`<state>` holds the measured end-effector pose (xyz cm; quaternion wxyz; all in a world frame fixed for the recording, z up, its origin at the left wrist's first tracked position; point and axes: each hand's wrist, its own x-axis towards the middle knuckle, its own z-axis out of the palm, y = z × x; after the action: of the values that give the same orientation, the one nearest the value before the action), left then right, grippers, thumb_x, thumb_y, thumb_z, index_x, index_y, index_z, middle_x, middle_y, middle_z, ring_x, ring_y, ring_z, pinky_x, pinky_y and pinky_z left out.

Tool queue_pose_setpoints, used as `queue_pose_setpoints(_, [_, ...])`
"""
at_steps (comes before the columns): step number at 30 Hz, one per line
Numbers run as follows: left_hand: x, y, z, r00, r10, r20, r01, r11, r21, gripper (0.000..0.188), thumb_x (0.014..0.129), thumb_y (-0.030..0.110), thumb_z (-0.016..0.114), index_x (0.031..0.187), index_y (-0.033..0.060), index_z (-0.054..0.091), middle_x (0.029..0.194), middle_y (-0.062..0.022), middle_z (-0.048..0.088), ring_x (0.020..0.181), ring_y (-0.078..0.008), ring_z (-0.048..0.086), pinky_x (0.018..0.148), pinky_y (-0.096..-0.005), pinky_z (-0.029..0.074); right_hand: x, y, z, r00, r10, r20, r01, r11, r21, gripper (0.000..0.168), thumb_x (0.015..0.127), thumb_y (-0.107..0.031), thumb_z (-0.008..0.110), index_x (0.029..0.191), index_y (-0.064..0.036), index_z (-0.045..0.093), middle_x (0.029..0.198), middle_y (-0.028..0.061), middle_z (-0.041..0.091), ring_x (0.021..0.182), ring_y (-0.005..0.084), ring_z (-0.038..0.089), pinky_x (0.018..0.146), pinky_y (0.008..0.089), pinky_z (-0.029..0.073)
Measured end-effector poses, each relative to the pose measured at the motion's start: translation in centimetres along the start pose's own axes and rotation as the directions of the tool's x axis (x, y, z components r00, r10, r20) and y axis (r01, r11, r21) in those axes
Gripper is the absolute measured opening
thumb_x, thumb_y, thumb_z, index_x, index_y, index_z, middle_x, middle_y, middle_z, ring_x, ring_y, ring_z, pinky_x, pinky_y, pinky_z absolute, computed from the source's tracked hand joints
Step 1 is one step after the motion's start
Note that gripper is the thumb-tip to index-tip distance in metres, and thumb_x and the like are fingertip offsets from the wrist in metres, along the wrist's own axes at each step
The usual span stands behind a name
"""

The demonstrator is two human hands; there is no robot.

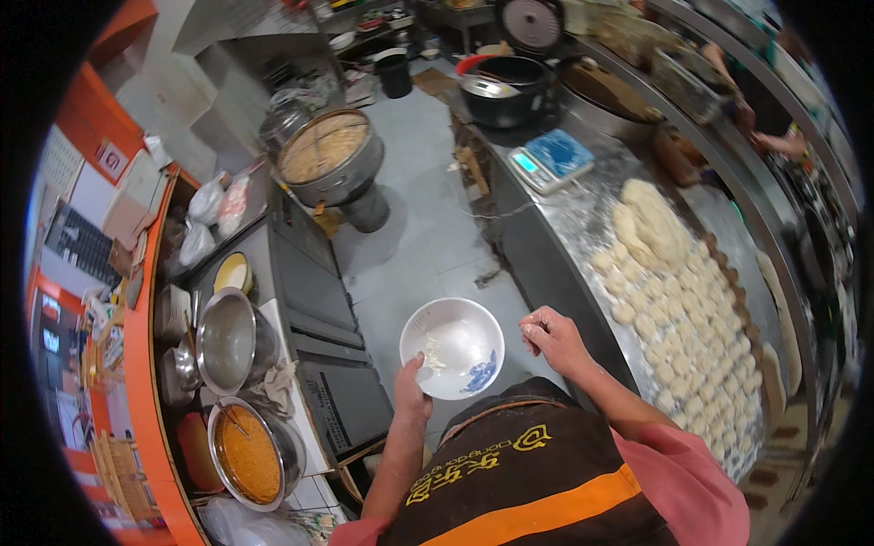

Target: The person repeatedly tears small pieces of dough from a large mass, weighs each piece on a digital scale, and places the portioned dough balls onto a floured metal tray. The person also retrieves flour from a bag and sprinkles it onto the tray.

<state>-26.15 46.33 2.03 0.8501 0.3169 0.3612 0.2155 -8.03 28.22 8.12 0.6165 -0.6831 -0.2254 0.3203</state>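
Note:
A white bowl (451, 349) with a blue pattern inside is held by its rim in my left hand (414, 390), thumb over the edge. A little flour clings to the bowl's inner wall. Just right of the bowl, apart from it, my right hand (552, 338) hangs with its fingers curled and dusted with flour. I cannot tell whether anything small is between those fingers. On the steel worktop to my right lie rows of small dough pieces (683, 341) on flour. Beyond them rests a large lump of dough (649, 222).
A digital scale (539, 170) and a black pot (505, 102) stand farther along the worktop. Left, a counter carries a steel basin (227, 341) and a bowl of orange filling (246, 454). A round steamer (324, 150) stands ahead beside the floor aisle. Another person's arms (744, 109) show beyond the shelf.

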Motion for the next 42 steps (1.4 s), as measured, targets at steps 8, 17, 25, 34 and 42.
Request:
queue_pose_setpoints(8, [11.1,5.1,1.0,0.991,-0.012,-0.130,-0.001,0.995,-0.096,0.042,0.085,0.019,0.051,0.119,-0.0061,0.044,0.111,-0.0184,0.056,0.102,-0.0284,0.056,0.091,-0.0386,0.045,14.5,-3.4,4.2,0.971,0.008,0.238,-0.012,1.000,0.013,0.016,0.089,-0.011,0.052,0.077,0.000,0.052,0.062,0.0051,0.055,0.052,0.0107,0.051,0.051,0.0248,0.043])
queue_pose_setpoints(17, [24.2,14.7,4.8,0.980,0.114,-0.162,-0.127,0.989,-0.076,0.045,0.084,0.021,0.055,0.120,-0.0028,0.043,0.105,-0.0141,0.058,0.095,-0.0230,0.059,0.083,-0.0347,0.048,33.0,-7.3,9.1,0.878,0.006,0.479,0.077,0.985,-0.154,0.011,0.086,-0.008,0.056,0.092,0.001,0.055,0.070,0.0053,0.060,0.061,0.0100,0.055,0.055,0.0244,0.045])
queue_pose_setpoints(25, [32.7,21.5,2.6,0.920,0.137,-0.368,-0.227,0.950,-0.213,0.038,0.085,0.020,0.055,0.112,-0.0059,0.050,0.101,-0.0154,0.060,0.091,-0.0245,0.061,0.082,-0.0363,0.049,48.9,-8.6,18.0,0.678,-0.383,0.627,0.692,0.620,-0.370,0.039,0.081,-0.015,0.063,0.113,0.002,0.049,0.115,0.0193,0.052,0.106,0.0247,0.051,0.090,0.0360,0.040])
queue_pose_setpoints(34, [49.8,33.8,2.6,0.990,0.087,-0.111,-0.096,0.993,-0.075,0.047,0.084,0.024,0.056,0.121,-0.0017,0.044,0.106,-0.0137,0.059,0.095,-0.0234,0.060,0.082,-0.0363,0.050,65.0,-7.6,21.0,0.732,0.429,0.529,-0.584,0.795,0.165,0.046,0.082,-0.016,0.061,0.120,0.005,0.045,0.103,0.0133,0.058,0.090,0.0215,0.060,0.079,0.0344,0.049])
queue_pose_setpoints(42, [67.9,42.0,7.5,0.996,0.088,0.026,-0.092,0.977,0.194,0.052,0.083,0.033,0.057,0.122,0.0010,0.044,0.110,-0.0096,0.055,0.101,-0.0166,0.053,0.086,-0.0309,0.043,78.5,-8.5,18.6,0.880,0.385,0.280,-0.476,0.698,0.535,0.042,0.082,-0.019,0.055,0.114,0.006,0.046,0.103,0.0147,0.057,0.095,0.0257,0.058,0.083,0.0370,0.049])
